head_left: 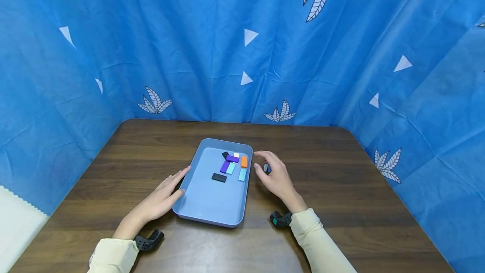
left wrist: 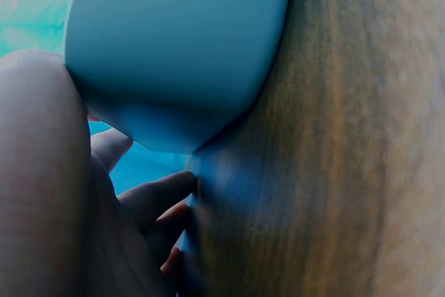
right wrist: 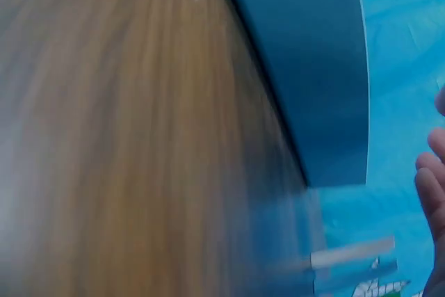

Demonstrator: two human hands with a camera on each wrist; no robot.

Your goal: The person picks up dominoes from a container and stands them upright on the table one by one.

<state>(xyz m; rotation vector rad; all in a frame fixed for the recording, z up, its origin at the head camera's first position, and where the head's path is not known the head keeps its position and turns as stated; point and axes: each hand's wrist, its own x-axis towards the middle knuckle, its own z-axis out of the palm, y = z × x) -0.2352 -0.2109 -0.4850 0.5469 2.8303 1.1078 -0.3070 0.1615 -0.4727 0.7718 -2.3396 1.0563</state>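
A blue-grey tray (head_left: 204, 205) lies on the wooden table with several small rectangular blocks inside, among them an orange block (head_left: 244, 161), a black block (head_left: 219, 177) and a purple block (head_left: 233, 159). My left hand (head_left: 161, 199) rests against the tray's left side, fingers extended and thumb at the rim. Just off the right rim is my right hand (head_left: 276, 178), its fingers loosely bent and holding nothing. Partly hidden behind its thumb and fingers are small blue and white blocks (head_left: 267, 167) on the table; in the right wrist view a white block (right wrist: 351, 252) shows near the tray's corner.
Beyond the brown table (head_left: 341, 205) hangs a blue curtain (head_left: 212, 45) with leaf and triangle prints, wrapping round the back and sides. A white surface (head_left: 19, 231) shows at the lower left. Black bands (head_left: 281, 219) sit at both wrists.
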